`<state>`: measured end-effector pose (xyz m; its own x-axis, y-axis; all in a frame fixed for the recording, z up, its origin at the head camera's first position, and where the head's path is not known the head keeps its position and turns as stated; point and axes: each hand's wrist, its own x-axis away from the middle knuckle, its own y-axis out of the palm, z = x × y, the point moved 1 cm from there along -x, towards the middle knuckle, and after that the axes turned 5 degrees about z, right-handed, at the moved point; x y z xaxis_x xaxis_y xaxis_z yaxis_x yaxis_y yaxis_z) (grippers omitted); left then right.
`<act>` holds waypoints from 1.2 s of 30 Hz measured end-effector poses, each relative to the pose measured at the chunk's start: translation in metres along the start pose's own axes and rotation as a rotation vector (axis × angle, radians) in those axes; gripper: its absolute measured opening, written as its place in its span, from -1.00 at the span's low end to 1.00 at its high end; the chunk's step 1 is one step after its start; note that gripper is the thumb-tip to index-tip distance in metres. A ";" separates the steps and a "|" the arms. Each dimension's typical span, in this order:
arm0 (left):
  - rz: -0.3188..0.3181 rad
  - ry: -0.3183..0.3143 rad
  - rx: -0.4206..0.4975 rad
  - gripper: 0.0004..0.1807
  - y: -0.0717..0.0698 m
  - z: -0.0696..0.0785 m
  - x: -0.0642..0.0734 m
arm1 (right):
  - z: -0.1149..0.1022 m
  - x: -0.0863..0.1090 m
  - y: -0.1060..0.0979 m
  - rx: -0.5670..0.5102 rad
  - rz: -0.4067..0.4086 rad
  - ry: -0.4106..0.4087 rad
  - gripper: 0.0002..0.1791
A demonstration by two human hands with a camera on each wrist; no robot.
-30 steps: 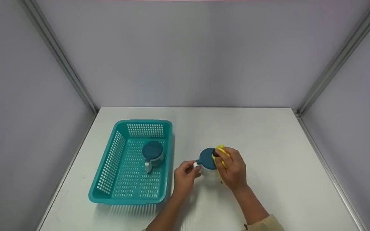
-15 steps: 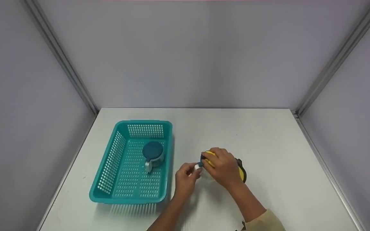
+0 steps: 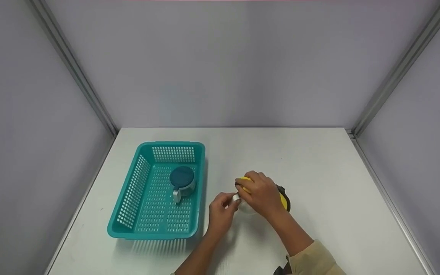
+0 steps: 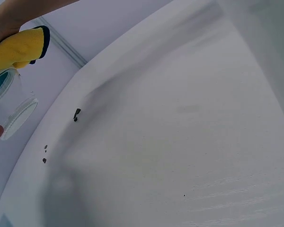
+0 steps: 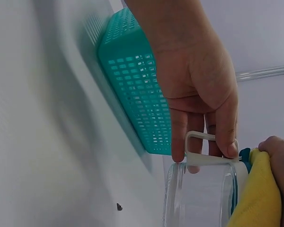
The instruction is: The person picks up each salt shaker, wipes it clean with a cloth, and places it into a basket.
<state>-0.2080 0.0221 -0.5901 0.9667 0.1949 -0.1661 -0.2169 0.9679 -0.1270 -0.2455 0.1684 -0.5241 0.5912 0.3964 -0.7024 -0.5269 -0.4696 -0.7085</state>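
My left hand [image 3: 221, 214] pinches the white handle [image 5: 209, 159] of a clear jar [image 5: 202, 196] with a teal lid. In the right wrist view the jar appears raised off the table. My right hand [image 3: 264, 195] grips a yellow cloth [image 5: 259, 196] with a dark border, pressed over the lid. From the head view, cloth and hand cover nearly all of the lid. The cloth's other end hangs out behind the right hand. A second jar with a blue-teal lid [image 3: 181, 177] stands inside the teal basket [image 3: 152, 235], left of my hands.
Small dark crumbs [image 4: 77, 114] lie on the white table [image 3: 311, 152], also seen near a crumb [image 5: 119, 206] in the right wrist view. Grey walls [image 3: 220, 65] with metal corner rails [image 3: 76, 72] enclose the table's back and sides.
My right hand has moved left with the cloth, from the lid's right edge to over its top, hiding it. The left hand has stayed at the handle.
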 end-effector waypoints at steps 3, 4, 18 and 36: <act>0.005 -0.011 -0.010 -0.85 -0.002 -0.001 -0.002 | 0.005 -0.001 0.002 -0.017 -0.023 0.043 -0.81; 0.005 -0.014 -0.013 -0.85 -0.002 -0.001 -0.002 | 0.007 -0.001 0.003 -0.026 -0.027 0.062 -0.80; -0.083 -0.067 0.108 -0.83 -0.012 -0.001 -0.006 | 0.041 0.003 -0.005 -0.354 -0.181 0.476 -0.78; -0.133 -0.189 0.195 -0.83 -0.009 -0.001 -0.006 | 0.040 0.032 0.013 -0.808 0.099 1.019 -0.54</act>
<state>-0.2120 0.0116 -0.5886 0.9970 0.0729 0.0268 -0.0743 0.9955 0.0582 -0.2581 0.2067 -0.5587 0.9536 -0.2723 -0.1286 -0.2913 -0.9422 -0.1654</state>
